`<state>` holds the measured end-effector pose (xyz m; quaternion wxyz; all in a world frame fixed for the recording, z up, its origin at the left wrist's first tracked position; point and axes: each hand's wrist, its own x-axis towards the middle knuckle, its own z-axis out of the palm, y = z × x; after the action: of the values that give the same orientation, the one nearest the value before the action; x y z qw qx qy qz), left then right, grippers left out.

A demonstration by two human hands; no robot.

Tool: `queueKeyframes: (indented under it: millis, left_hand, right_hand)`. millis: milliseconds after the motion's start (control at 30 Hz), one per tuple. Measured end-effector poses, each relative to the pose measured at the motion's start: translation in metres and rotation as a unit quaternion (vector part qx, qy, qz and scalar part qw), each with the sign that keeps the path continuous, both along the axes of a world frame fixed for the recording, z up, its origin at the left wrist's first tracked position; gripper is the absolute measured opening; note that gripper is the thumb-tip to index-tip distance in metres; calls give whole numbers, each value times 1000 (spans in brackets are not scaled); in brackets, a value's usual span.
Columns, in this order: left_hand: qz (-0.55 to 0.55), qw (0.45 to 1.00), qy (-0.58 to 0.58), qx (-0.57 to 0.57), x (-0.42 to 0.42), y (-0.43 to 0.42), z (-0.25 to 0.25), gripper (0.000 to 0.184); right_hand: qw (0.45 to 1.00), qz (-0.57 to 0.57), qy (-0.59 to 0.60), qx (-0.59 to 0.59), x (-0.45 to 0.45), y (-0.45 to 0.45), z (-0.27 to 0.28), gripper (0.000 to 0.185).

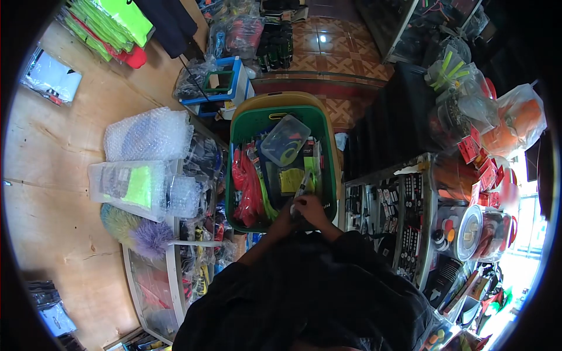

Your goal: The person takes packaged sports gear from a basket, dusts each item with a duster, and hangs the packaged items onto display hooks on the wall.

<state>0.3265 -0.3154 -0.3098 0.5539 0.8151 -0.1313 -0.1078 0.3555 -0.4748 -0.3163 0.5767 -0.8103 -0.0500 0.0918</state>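
Standing at a green bin (pixel 332 181), person in black has both hands over its near edge, about 5 o'clock from bin centre, 12 being away from the wearer. Slim pale item (pixel 304 185) sits there, one end pointing toward 1 o'clock, over the contents. Right hand (pixel 312 210): grip pinched on the item. Left hand (pixel 288 214): at its lower end, partly covered; from here, can't tell if that grip is clenched. In bin: clear plastic container (pixel 285 137) at 12, red bagged goods (pixel 249 190) at 8, yellow packet (pixel 291 182) near centre. Outside: bubble-wrapped pack (pixel 143 137) toward 9–10, purple duster (pixel 151 238) at 8, both on the wooden surface's side.
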Motion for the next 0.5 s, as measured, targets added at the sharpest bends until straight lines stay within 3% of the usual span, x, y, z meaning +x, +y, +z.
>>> queueKeyframes:
  millis: [167, 233, 300, 367, 433, 467, 500]
  left_hand:
    - [91, 993, 68, -10, -15, 7, 4, 55]
    - [117, 987, 90, -66, -22, 16, 28, 48]
    - [150, 974, 141, -98, -35, 23, 47, 43]
    - [184, 956, 191, -127, -50, 35, 44, 40]
    - [228, 929, 228, -181, -75, 53, 22, 35]
    - [236, 929, 228, -174, -86, 62, 28, 35]
    - [229, 923, 252, -181, -94, 69, 36, 35]
  right_hand:
    - [987, 16, 139, 85, 4, -9, 24, 45]
    - [979, -79, -115, -147, 11, -19, -3, 61]
    - [982, -151, -61, -92, 17, -29, -16, 65]
    - [957, -199, -95, -188, 26, -40, -18, 71]
    - [980, -144, 128, 52, 36, -52, -1, 63]
    - [980, -137, 132, 59, 36, -60, 6, 63]
    - [973, -34, 221, 55, 41, -69, 15, 60]
